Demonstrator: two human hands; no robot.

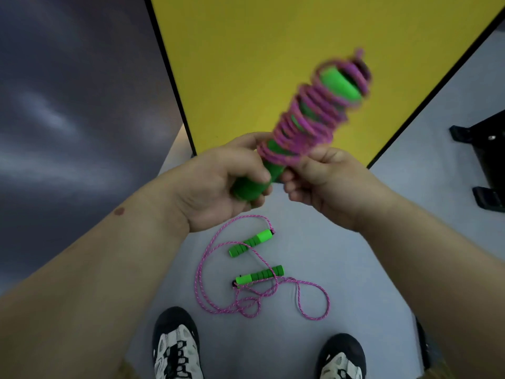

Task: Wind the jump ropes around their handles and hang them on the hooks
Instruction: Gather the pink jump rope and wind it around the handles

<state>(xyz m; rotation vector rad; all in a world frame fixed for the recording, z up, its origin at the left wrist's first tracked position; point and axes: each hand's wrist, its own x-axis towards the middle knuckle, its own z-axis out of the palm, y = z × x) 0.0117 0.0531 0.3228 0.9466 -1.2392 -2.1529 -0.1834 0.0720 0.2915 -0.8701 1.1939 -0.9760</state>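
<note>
Winding looks nearly finished to me: my left hand (218, 184) grips the green handles (262, 173) at their base, my right hand (325, 181) pinches the pink rope (308, 124) coiled above them, so tucking the end comes next, while a second jump rope (254, 272) lies loose below both hands.

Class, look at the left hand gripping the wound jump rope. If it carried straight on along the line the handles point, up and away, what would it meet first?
Probably the yellow panel: the left hand aims the wound jump rope up at it. Depth is unclear.
</note>
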